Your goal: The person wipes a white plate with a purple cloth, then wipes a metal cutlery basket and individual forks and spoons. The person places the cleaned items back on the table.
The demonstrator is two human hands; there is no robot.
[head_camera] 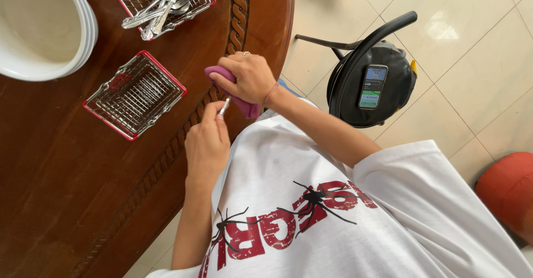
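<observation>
My right hand (251, 77) is closed around a purple cloth (247, 107) at the edge of the round dark wooden table (66, 189). My left hand (206, 145) pinches the thin metal handle of a utensil (224, 106) just below it. The utensil's other end is wrapped in the cloth and hidden, so I cannot tell what kind it is. An empty red-rimmed wire basket (135, 95) sits on the table to the left of both hands. A second wire basket (161, 0) farther back holds several metal spoons.
A stack of white bowls (39, 25) stands at the table's far left. Beside the table on the tiled floor is a black chair (355, 50) with a phone (373, 86) lying on its seat. An orange rounded object (508, 192) sits at the right edge.
</observation>
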